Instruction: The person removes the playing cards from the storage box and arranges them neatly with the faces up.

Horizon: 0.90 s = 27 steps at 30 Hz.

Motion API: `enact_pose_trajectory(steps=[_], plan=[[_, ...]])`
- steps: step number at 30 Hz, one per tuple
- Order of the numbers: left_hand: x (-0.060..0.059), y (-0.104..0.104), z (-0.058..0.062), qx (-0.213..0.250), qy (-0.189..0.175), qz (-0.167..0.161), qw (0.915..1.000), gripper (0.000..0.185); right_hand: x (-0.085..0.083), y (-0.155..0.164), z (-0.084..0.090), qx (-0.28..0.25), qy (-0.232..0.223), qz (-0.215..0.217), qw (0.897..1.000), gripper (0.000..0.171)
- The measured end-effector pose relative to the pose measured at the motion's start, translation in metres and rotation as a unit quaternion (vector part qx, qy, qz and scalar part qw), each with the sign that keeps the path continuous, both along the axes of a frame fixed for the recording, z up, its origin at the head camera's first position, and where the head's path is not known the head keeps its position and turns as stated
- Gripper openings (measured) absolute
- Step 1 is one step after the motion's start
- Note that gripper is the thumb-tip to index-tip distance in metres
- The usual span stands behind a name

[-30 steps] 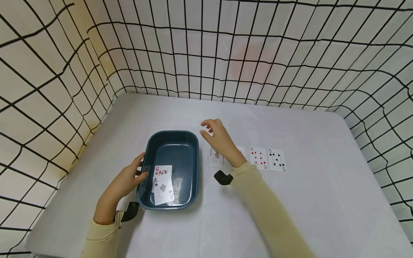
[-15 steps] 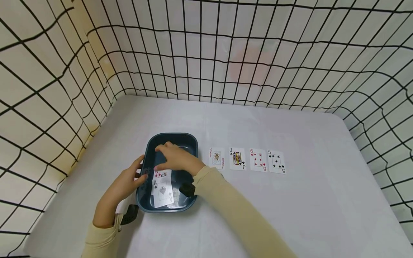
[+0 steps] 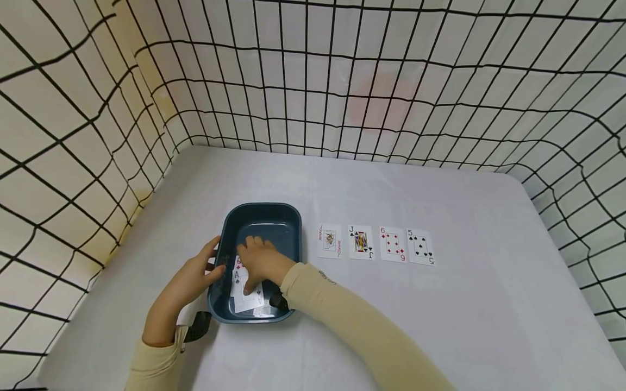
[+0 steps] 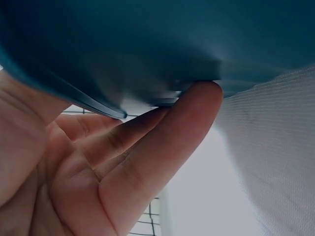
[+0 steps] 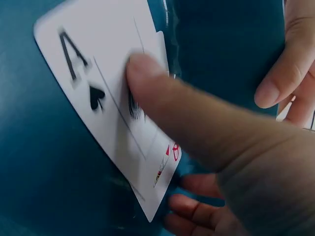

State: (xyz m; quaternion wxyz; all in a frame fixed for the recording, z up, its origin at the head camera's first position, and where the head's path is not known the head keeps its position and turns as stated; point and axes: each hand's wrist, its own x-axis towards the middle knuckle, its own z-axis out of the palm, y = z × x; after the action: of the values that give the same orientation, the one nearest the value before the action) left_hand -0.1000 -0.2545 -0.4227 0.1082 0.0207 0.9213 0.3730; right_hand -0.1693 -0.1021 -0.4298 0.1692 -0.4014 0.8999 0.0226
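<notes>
Right hand (image 3: 261, 260) down inside the tray (image 3: 288, 217), over the two cards lying there. Ace (image 5: 106, 105) on top, a red court card (image 5: 167, 157) under it, showing only at one corner and, in the head view, as a strip at the far end

Wrist view: my thumb lies flat on the ace's face, just past the centre pip. Fingers (image 5: 197, 206) curl in below the lower long edge of the pair, so thumb above, fingers beneath. Looks like a pinch on the cards, though I cannot tell if the fingertips are truly under them or only against the tray floor

Axis: the ace's long side runs roughly toward and away from me, near end tipped a little to my right. My grip comes across the short way, from the right-hand long edge. Cards sit in the near half of the tray, close to its left wall

Left hand (image 3: 193, 274) at the tray's left rim, thumb over the lip, fingers (image 4: 162, 147) fairly straight under the outer wall and rim; a light bracing hold, not a clench

Right hand is the nearer one to the cards; left is only beside them, wall between

Outside, well to the right of the tray on the table (image 3: 440, 326): a row of four face-up cards, joker (image 3: 330, 241), jack (image 3: 361, 242), six (image 3: 392, 244), five (image 3: 420, 246), evenly spaced, not touching
</notes>
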Motion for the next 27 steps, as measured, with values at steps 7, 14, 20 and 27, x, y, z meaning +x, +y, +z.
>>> enact_pose_trajectory(steps=[7,14,20,27], plan=[[0.001,0.001,0.001,0.005,0.012,-0.005,0.9999,0.066,-0.005,0.0,-0.001,-0.024,-0.003,-0.055,0.998,0.071],[-0.001,0.001,-0.001,0.001,0.005,-0.001,1.0,0.066,-0.013,0.004,-0.002,-0.075,-0.036,-0.104,0.991,0.056],[-0.001,0.001,-0.002,-0.004,0.001,-0.003,1.0,0.067,-0.018,0.012,0.008,-0.203,-0.147,-0.102,0.963,0.044],[-0.001,0.002,0.0,-0.003,-0.003,-0.002,1.0,0.067,-0.028,0.039,0.024,-0.347,-0.23,-0.072,0.906,0.044]])
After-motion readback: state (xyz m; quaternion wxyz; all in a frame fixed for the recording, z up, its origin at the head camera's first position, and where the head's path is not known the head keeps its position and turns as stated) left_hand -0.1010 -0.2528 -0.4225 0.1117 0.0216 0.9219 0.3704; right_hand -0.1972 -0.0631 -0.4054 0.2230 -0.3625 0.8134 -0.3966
